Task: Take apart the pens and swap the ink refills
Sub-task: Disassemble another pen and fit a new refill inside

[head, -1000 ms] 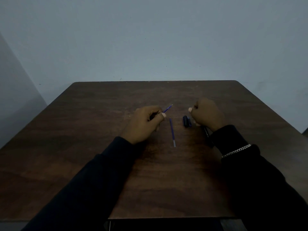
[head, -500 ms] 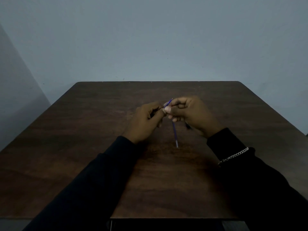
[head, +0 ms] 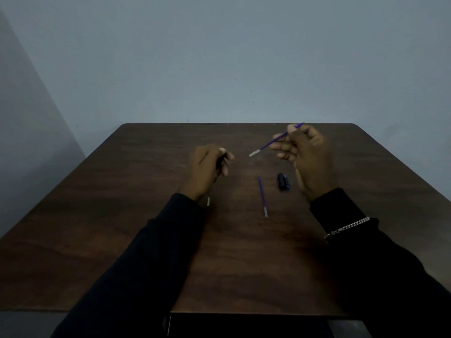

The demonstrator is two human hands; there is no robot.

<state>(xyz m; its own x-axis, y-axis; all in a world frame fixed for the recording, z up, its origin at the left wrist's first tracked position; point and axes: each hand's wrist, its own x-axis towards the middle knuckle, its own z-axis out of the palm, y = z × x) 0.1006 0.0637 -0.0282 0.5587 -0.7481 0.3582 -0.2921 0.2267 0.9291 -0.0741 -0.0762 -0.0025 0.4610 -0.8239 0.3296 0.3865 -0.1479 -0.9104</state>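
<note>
My right hand (head: 305,154) pinches a thin purple ink refill (head: 271,142) and holds it in the air, pale end pointing down-left. My left hand (head: 207,169) grips a dark pen barrel (head: 219,163), mostly hidden in the fist; a small pale end (head: 208,201) shows below the wrist. A second purple refill (head: 262,196) lies on the table between my hands. To its right sit dark pen caps (head: 283,182).
Everything rests on a dark brown wooden table (head: 122,228) against a grey-blue wall. A silver bracelet (head: 346,226) sits on my right wrist over the black sleeve. The table's near edge runs below my forearms.
My right hand has pulled the refill out of the barrel and carried it up and to the right. My left hand kept the barrel and stayed roughly in place.
</note>
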